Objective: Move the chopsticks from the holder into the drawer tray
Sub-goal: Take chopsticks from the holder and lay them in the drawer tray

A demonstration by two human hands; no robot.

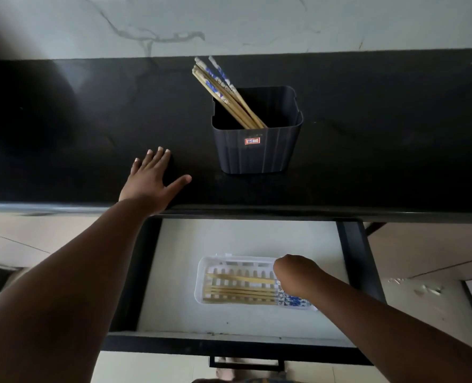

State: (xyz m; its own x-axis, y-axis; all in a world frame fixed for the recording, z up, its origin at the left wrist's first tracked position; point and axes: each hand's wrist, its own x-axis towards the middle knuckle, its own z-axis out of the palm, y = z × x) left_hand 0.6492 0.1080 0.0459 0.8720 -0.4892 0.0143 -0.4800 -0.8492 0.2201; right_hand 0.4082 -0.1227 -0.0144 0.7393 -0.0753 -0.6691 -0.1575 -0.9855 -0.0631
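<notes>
Several chopsticks [239, 291] in tray [201, 275], right hand [295, 275] above.

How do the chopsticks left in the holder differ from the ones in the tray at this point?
The chopsticks in the holder stand tilted, leaning toward the left-back corner; those in the tray lie flat, side by side. The holder bunch sits on the black counter with its patterned ends up; the tray bunch is in the open drawer, patterned ends to the right, partly covered by the right hand. Both sets are tan with blue-and-white ends.
</notes>
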